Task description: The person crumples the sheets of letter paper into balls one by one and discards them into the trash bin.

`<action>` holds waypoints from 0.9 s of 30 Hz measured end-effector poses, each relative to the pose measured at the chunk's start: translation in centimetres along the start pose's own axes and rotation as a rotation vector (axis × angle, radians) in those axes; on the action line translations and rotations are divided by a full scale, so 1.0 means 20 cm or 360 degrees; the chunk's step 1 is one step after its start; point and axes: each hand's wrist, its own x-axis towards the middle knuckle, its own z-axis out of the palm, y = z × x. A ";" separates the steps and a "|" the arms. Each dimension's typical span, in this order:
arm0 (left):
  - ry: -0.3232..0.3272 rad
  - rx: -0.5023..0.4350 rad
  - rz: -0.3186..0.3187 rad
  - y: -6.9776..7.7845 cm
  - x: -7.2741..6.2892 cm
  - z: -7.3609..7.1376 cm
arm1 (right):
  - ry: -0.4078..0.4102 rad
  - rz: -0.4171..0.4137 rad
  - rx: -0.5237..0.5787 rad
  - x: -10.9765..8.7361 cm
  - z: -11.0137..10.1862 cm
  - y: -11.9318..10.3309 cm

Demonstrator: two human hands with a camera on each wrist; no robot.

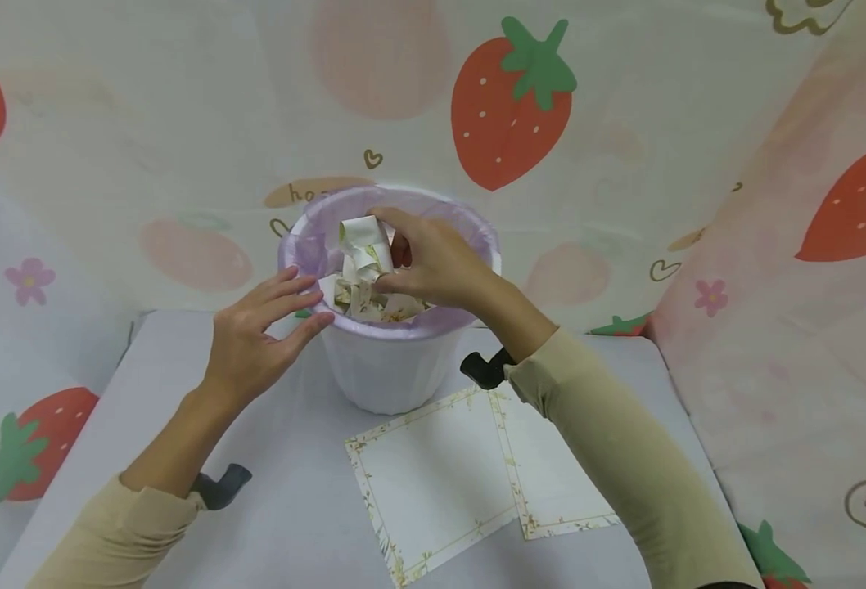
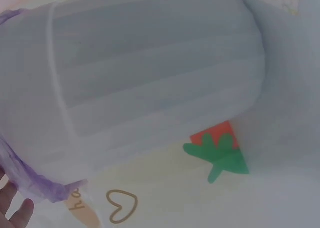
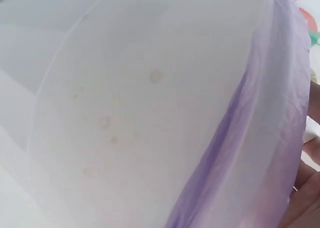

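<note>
A white trash bin (image 1: 396, 368) stands upright, lined with a thin purple bag (image 1: 302, 249) folded over its rim. Crumpled patterned paper (image 1: 354, 301) lies inside. In the bin's mouth, my right hand (image 1: 440, 258) pinches a crumpled white paper (image 1: 365, 244) with gold print between thumb and fingers. My left hand (image 1: 252, 331) rests its extended fingers against the near left of the rim. The left wrist view shows the bin's side (image 2: 160, 72) and a few fingertips (image 2: 21, 214) by the bag. From the right wrist, the bag's edge (image 3: 235, 138) covers most of my right hand.
Two sheets of white paper with gold floral borders, a left one (image 1: 433, 483) and a right one (image 1: 551, 466), overlap on the white tabletop (image 1: 271, 507) before the bin. A strawberry-print backdrop (image 1: 624, 188) encloses the back and sides. My right sleeve partly covers the right sheet.
</note>
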 end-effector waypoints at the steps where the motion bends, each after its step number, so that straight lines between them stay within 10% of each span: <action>1: 0.0003 0.0002 0.0005 0.00 0.00 0.00 | -0.0008 0.0005 -0.0011 0.00 0.00 0.00; 18: -0.0007 0.0019 0.0009 0.00 0.00 0.00 | -0.0047 0.0083 -0.0106 -0.04 -0.06 0.01; 27: -0.0013 0.0020 0.0001 0.00 -0.01 0.00 | 0.0150 0.0107 -0.0112 -0.15 -0.19 0.10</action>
